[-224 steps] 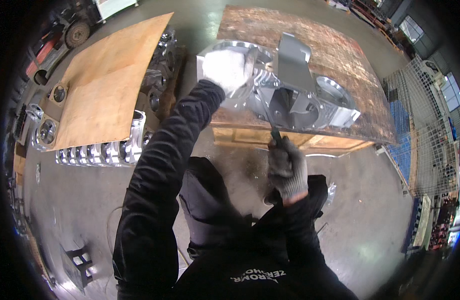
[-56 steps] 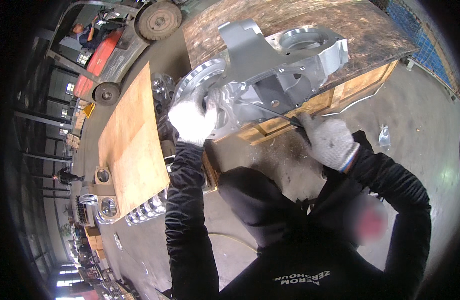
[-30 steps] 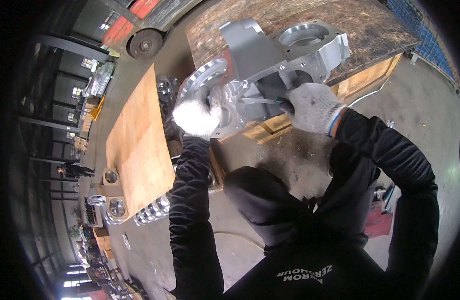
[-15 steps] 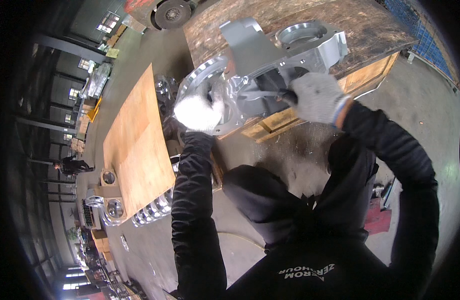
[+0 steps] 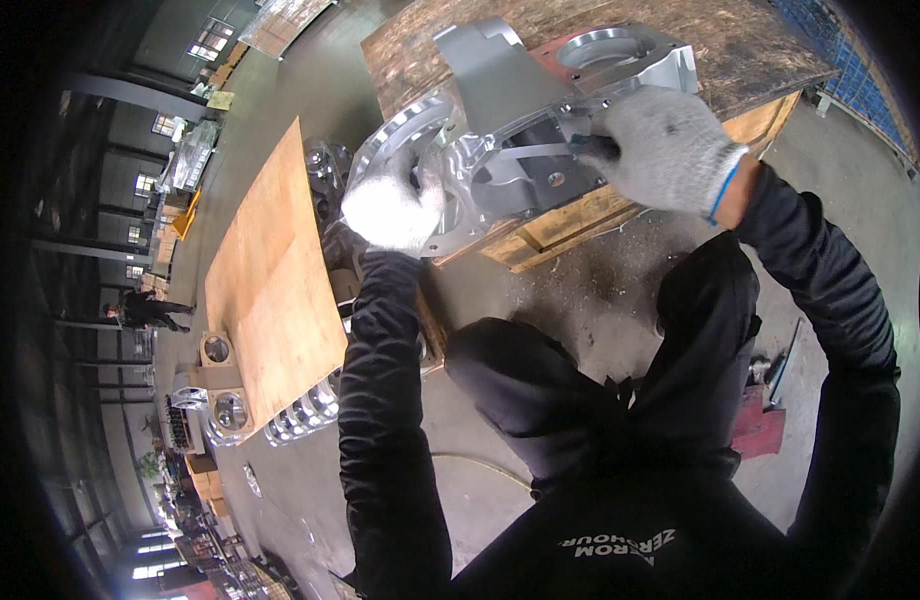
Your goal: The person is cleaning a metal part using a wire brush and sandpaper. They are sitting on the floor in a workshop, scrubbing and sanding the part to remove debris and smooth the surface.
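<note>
The metal casting [image 5: 525, 120], a big silver-grey housing with round bored openings and a wide flange, lies on the near edge of a wooden pallet [image 5: 740, 60]. Since half a second ago the right hand [image 5: 665, 148] has drawn back toward the casting's right side, pulling its thin dark tool [image 5: 540, 152] outward across the open cavity, so the scraping stroke seems to be in progress. That gloved hand is closed around the tool's handle. The left hand [image 5: 390, 208], gloved too, stays clamped over the flange, steadying it. Left of the casting lies a plywood sheet [image 5: 270, 290], with more machined parts [image 5: 220, 410] beyond.
</note>
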`<state>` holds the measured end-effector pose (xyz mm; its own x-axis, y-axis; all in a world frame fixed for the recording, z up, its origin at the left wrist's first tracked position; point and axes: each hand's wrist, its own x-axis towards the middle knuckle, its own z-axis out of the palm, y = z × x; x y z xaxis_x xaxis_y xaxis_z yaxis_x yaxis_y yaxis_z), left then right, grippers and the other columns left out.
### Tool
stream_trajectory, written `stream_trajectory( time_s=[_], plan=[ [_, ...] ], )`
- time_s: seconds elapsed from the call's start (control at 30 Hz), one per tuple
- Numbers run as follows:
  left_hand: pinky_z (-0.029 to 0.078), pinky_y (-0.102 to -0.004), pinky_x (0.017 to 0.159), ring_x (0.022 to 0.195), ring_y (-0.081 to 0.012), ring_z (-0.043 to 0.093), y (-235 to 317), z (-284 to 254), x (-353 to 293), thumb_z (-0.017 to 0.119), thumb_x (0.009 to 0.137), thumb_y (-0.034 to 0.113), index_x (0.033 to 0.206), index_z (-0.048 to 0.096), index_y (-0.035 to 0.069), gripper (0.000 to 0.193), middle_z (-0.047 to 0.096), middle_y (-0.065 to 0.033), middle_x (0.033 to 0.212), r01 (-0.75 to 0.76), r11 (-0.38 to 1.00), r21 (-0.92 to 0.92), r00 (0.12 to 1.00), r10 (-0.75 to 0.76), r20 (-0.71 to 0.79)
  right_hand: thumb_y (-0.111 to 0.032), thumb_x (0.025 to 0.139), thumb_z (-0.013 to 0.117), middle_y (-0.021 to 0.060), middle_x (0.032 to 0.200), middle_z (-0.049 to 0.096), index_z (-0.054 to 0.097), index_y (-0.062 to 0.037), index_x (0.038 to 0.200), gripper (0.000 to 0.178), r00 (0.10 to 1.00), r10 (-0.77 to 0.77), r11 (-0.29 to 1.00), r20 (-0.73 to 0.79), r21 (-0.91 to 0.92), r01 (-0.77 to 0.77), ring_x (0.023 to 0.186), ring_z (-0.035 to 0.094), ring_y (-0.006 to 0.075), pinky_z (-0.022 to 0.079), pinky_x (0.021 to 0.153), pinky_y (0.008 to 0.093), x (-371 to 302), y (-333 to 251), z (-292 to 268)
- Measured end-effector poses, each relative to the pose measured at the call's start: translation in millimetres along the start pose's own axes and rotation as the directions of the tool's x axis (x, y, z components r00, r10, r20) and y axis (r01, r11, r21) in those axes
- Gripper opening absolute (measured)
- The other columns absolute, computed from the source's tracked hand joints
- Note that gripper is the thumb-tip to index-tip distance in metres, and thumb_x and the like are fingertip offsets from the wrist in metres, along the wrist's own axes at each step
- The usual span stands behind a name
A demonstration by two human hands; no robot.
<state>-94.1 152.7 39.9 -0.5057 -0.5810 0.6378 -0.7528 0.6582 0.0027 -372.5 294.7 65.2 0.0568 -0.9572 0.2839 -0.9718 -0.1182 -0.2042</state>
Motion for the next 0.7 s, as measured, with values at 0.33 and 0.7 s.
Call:
stream_trajectory(
  time_s=[0.33, 0.7],
  plan=[
    [0.055, -0.0456, 0.061, 0.065, -0.0354, 0.069, 0.2, 11.5, -0.1, 0.066, 0.093, 0.037, 0.082, 0.075, 0.01, 0.03, 0.069, -0.0147, 0.071, -0.007, 1.0, -0.025, 0.998, 0.005, -0.059, -0.044, 0.094, 0.068, 0.0182, 0.078, 0.07, 0.077, -0.0024, 0.088, 0.043, 0.998, -0.025, 0.999, -0.057, 0.019, 0.026, 0.078, 0.072, 0.0378, 0.058, 0.079, 0.0477, -1.2, 19.3, 26.0],
    [0.055, -0.0457, 0.059, 0.063, -0.0387, 0.069, 7.3, 13.1, 8.1, 0.06, 0.097, 0.04, 0.086, 0.076, 0.01, 0.035, 0.07, -0.0181, 0.072, 0.001, 1.0, -0.017, 0.998, -0.002, -0.057, -0.042, 0.093, 0.068, 0.0195, 0.084, 0.075, 0.079, -0.0027, 0.091, 0.041, 0.99, 0.141, 0.985, 0.031, 0.093, -0.143, 0.084, 0.076, 0.0296, 0.061, 0.082, 0.0428, -7.6, 29.3, 46.6]
  ],
)
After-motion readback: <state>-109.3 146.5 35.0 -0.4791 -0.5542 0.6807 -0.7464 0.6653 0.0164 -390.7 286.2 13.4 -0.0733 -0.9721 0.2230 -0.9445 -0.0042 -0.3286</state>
